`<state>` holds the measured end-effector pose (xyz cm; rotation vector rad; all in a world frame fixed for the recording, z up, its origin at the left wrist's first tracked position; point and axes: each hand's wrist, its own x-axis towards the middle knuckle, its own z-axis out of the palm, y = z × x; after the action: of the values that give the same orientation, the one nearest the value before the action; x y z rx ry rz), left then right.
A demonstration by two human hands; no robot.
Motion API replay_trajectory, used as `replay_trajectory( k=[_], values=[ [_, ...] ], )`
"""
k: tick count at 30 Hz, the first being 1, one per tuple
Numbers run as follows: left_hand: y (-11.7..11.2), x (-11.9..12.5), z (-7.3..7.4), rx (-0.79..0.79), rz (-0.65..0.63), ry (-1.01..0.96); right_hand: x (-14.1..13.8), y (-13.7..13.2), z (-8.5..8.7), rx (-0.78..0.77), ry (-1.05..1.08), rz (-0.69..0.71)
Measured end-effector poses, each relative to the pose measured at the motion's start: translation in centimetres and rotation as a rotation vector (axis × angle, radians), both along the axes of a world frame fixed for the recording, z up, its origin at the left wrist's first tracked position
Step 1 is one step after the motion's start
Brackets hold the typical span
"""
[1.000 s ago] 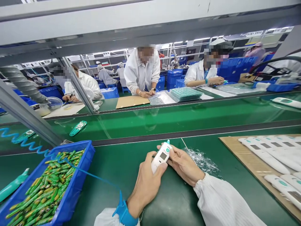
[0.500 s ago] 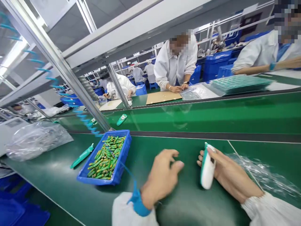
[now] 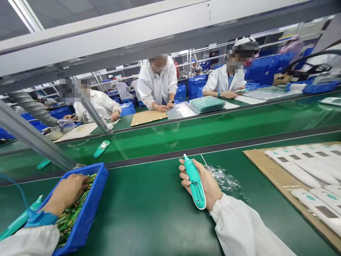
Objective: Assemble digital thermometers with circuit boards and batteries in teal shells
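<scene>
Left hand [image 3: 65, 193] now inside blue tray [image 3: 89, 213], fingers curled over green batteries [image 3: 69, 224]; right hand [image 3: 206, 181] wrapped round teal thermometer [image 3: 195, 183]

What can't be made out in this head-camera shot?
Head view:
Green batteries beneath the left hand: hidden by that hand.
Teal device, far side: hidden by the right hand.
White devices: cut off by the right edge.
Blue tray: cut off by the bottom edge.
Small item in a far co-worker's hand: too small.

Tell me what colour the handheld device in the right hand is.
The handheld device is teal; the head view shows it.
</scene>
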<state>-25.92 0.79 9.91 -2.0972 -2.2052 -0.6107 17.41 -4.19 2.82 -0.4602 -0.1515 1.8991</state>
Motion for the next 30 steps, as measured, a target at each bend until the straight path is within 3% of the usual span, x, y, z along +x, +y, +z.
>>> replay_trajectory(
  k=[2, 4, 6, 8, 10, 12, 14, 17, 21, 26, 30],
  values=[
    [0.3, -0.4, -0.1, -0.049, -0.051, 0.198, 0.0, 0.0, -0.1, 0.005, 0.004, -0.009],
    [-0.2, 1.6, 0.2, -0.017, 0.000, 0.218, 0.0, 0.1, -0.2, 0.009, 0.005, -0.018],
    [-1.3, 6.2, 0.2, -0.015, -0.024, -0.032, 0.1, 0.1, -0.4, 0.019, 0.005, -0.023],
    [-2.5, 12.2, -0.5, -0.113, -0.288, -0.427, 0.1, 0.2, -0.5, 0.034, -0.005, -0.038],
    [-3.4, 18.1, -1.9, -0.238, -0.459, -0.744, 0.2, 0.2, -0.7, 0.044, -0.026, -0.054],
    [-3.8, 22.7, -3.6, -0.296, -0.543, -0.943, 0.3, 0.3, -0.9, 0.055, -0.043, -0.061],
    [-3.9, 25.5, -5.0, -0.319, -0.582, -1.042, 0.4, 0.5, -1.2, 0.067, -0.048, -0.061],
    [-4.2, 27.2, -6.4, -0.347, -0.595, -1.097, 0.5, 0.7, -1.5, 0.083, -0.055, -0.077],
    [-5.1, 27.4, -7.3, -0.393, -0.580, -1.106, 0.5, 0.7, -1.6, 0.074, -0.082, -0.120],
    [-5.9, 27.5, -7.7, -0.471, -0.566, -1.099, 0.4, 0.7, -1.2, 0.066, -0.143, -0.172],
    [-5.9, 27.8, -7.5, -0.418, -0.498, -1.202, 0.2, 0.8, -1.2, 0.063, -0.196, -0.192]
  ],
)
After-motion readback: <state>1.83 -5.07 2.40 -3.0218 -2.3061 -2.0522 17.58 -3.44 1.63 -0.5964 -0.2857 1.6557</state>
